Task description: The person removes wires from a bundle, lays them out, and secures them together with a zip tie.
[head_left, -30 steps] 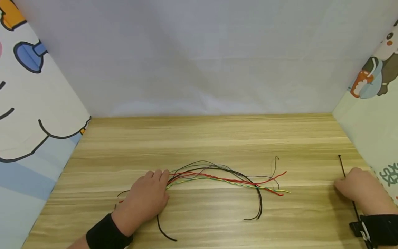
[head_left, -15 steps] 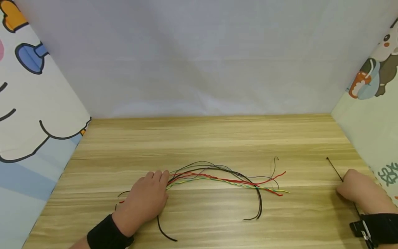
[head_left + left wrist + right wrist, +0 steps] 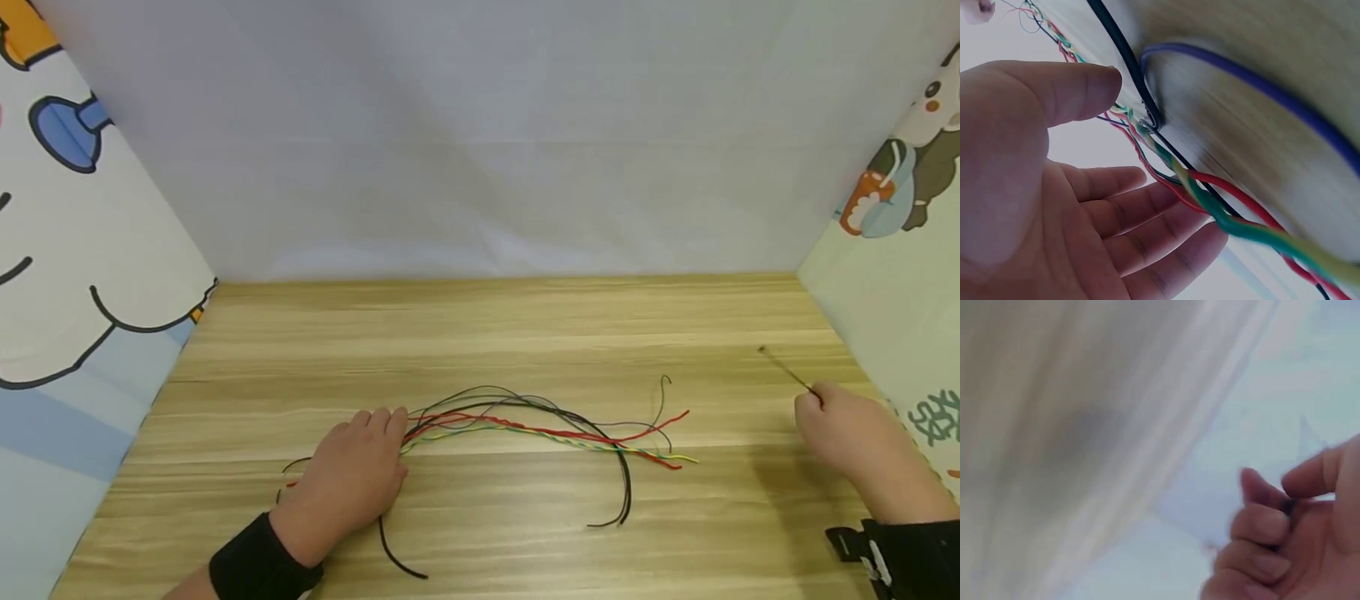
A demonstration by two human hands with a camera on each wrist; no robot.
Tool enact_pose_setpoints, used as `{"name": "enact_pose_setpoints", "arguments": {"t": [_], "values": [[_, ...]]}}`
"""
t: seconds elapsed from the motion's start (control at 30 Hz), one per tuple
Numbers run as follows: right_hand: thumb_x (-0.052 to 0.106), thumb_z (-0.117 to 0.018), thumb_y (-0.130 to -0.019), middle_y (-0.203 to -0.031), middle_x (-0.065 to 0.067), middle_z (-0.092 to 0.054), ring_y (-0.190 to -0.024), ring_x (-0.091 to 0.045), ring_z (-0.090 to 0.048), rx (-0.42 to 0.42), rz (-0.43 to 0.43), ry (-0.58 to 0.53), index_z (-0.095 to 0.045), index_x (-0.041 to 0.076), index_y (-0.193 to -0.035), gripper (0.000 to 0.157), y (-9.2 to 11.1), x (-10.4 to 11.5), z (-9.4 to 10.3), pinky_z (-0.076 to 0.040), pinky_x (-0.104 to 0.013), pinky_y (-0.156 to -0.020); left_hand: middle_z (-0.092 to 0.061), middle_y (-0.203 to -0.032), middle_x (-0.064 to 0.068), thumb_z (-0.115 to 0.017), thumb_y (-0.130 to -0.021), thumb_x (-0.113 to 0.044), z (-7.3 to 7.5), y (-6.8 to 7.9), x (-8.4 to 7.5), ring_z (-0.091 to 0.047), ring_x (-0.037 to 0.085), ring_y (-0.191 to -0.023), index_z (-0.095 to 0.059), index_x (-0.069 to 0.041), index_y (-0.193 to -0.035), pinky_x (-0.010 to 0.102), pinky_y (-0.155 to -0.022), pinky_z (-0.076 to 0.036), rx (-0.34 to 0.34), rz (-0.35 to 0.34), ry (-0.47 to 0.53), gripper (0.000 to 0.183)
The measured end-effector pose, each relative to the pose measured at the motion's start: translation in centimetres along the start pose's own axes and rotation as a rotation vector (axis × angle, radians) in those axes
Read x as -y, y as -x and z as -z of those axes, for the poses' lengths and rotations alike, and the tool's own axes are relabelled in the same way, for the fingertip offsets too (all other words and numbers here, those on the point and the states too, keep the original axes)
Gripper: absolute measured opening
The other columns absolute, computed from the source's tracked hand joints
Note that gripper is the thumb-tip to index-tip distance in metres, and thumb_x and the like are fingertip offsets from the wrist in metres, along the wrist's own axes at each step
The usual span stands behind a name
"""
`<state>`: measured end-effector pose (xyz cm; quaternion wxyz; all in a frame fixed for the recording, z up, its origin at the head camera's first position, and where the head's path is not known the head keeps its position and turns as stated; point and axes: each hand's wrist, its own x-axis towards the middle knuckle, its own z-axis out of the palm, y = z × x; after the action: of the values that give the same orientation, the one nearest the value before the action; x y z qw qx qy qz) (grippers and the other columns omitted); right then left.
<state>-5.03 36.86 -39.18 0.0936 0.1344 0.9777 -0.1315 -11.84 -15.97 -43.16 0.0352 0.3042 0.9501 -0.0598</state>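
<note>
On the wooden table lies a loose bundle of wires [image 3: 510, 423] in black, red and twisted yellow-green. My left hand [image 3: 352, 479] rests across its left part in the head view. Seen from the left wrist, that hand's fingers [image 3: 1166, 262] are extended, with the wires running past the fingertips and the thumb apart from them. At the right, my right hand [image 3: 855, 437] grips a thin black cable tie [image 3: 787, 370], whose small head points up and to the left. Its curled fingers [image 3: 1254, 562] hide most of the tie in the right wrist view, which is blurred.
A purple wire [image 3: 1254, 81] arcs over the table beside the left hand. One black wire end [image 3: 401, 567] reaches towards the near edge. A pale curtain-like backdrop [image 3: 495, 150] stands behind the table [image 3: 495, 325], with cartoon-printed panels [image 3: 82, 250] at the sides.
My right hand has lifted the cable tie off the table and shifted slightly left; the tie's head has swung to the left. The left hand and wires have stayed put.
</note>
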Motion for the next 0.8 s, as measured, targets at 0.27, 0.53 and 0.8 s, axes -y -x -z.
{"name": "enact_pose_setpoints", "arguments": {"t": [0.27,0.53,0.8], "values": [[0.010,-0.037,-0.097,-0.056,0.000,-0.037,-0.050,-0.015,-0.033,-0.274,0.453,0.100,-0.045,0.013,-0.068,0.031,2.8,10.7,-0.2,-0.030,-0.030,-0.049,-0.055,-0.121,0.013,-0.064,-0.086,-0.036,1.0,-0.2,-1.2,-0.051,0.029,-0.111,-0.045,0.000,-0.134,0.046,-0.090,-0.047,-0.105,-0.016,0.033,0.063],[0.014,-0.052,-0.091,-0.062,0.009,-0.040,-0.056,-0.011,-0.037,-0.285,0.882,0.219,-0.053,0.015,-0.076,0.016,4.1,20.0,-4.8,-0.038,-0.029,-0.051,-0.064,-0.115,0.004,-0.060,-0.091,-0.027,3.6,0.9,-5.0,-0.056,0.017,-0.109,-0.052,-0.005,-0.130,0.040,-0.091,-0.050,-0.407,-0.293,0.411,0.045],[0.019,-0.058,-0.090,-0.067,0.006,-0.053,-0.060,-0.012,-0.047,-0.275,1.032,0.206,-0.059,0.016,-0.077,0.013,3.8,23.7,-7.5,-0.046,-0.031,-0.054,-0.069,-0.101,-0.003,-0.061,-0.090,-0.023,4.6,1.7,-6.5,-0.061,0.010,-0.093,-0.062,-0.011,-0.118,0.035,-0.079,-0.054,-0.401,-0.336,0.477,0.030]]}}
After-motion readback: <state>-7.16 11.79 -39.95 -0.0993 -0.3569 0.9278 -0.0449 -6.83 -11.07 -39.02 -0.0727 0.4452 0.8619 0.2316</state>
